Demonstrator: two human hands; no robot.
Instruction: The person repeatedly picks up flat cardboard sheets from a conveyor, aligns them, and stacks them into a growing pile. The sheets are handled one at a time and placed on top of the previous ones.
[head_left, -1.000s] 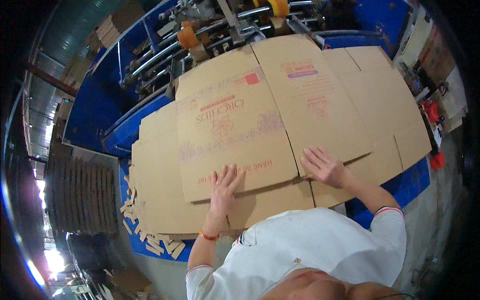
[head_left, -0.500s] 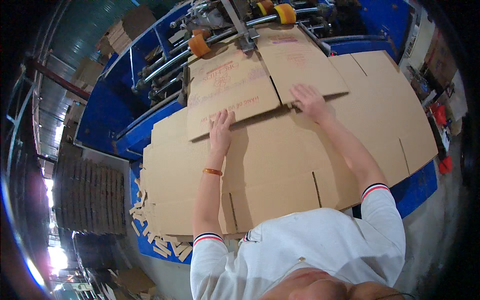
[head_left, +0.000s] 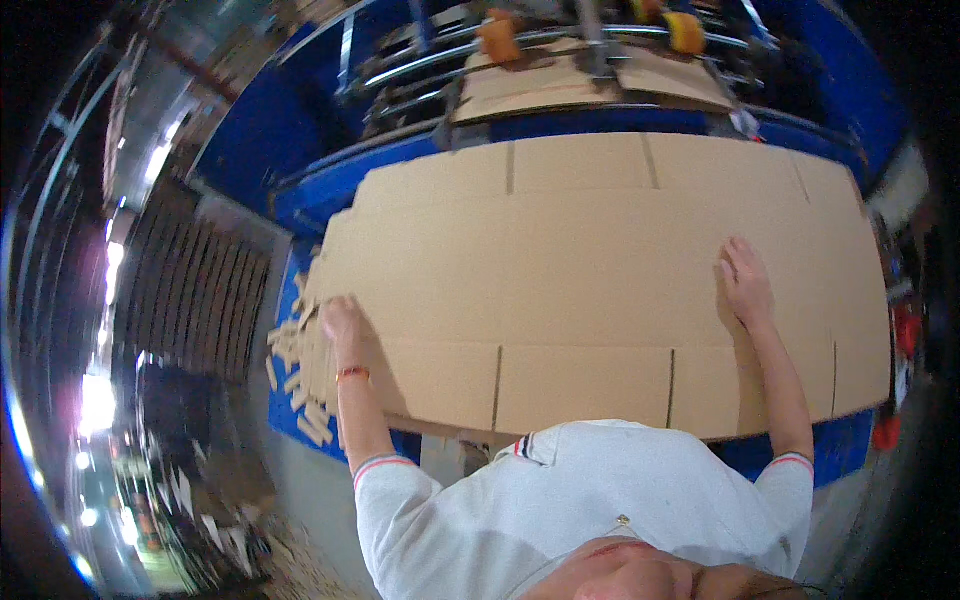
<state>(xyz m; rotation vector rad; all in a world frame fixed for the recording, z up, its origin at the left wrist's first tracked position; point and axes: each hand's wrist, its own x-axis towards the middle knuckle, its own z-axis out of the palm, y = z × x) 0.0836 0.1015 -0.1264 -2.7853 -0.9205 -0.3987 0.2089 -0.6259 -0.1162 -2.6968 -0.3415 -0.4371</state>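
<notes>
A wide, flat sheet of brown cardboard (head_left: 580,270) with slots cut along its far and near edges lies in front of me, on top of other sheets. My left hand (head_left: 343,322) is at its left end, fingers curled at the edge and slightly blurred. On the right part of the sheet lies my right hand (head_left: 747,288), fingers stretched out and resting on the surface with nothing held. Beyond the far edge, a folded cardboard piece (head_left: 535,85) sits under the rollers of a machine, apart from both hands.
The blue machine (head_left: 300,130) spans the far side, with metal bars and orange rollers (head_left: 500,38). Cardboard offcut strips (head_left: 312,425) are heaped on the blue surface at the left. Stacked cardboard (head_left: 190,280) stands farther left.
The folded printed cardboard has moved away from me, farther into the machine. Both hands have let it go and spread apart, the left to the sheet's left end, the right farther right.
</notes>
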